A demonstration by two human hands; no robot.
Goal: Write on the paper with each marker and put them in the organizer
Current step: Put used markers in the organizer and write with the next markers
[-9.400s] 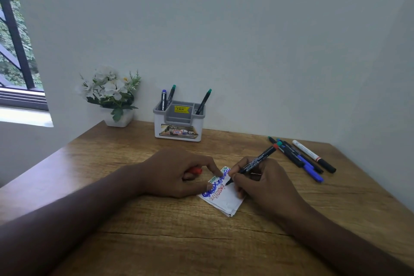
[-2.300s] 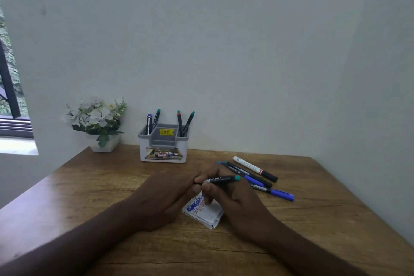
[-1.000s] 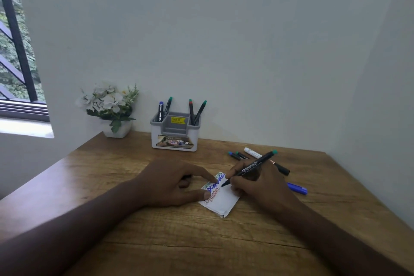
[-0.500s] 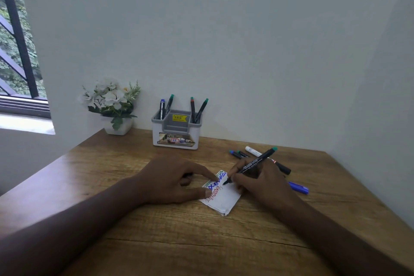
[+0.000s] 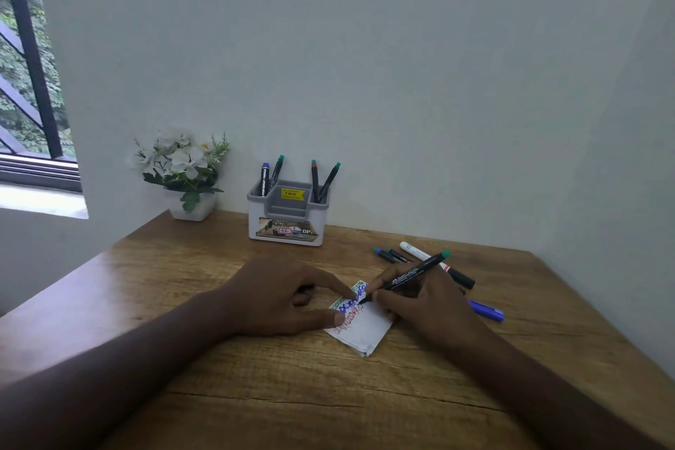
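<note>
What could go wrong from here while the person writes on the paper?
1. The paper is small and pinned only by the left hand; it may slip.
2. The marker in the right hand may run onto the table.
3. The right arm could knock the loose markers.

Bare left hand (image 5: 281, 298) and bare right hand (image 5: 420, 307), uncovered from fingertips to wrist. Short, pale thumbnail (image 5: 339, 319) at the end of the left thumb, trimmed close and rounded. Faint knuckle ridges across the back of the right hand; smoother, more evenly lit back on the left. Behind each hand, a bare forearm: left forearm (image 5: 153, 351) and right forearm (image 5: 511, 376), both uncovered all the way to the picture's lower edge. Widening steadily away from the wrists, very broad at the bottom corners, darker and more shadowed there than near the hands. Slightly blurred outlines at the fingertips
</note>
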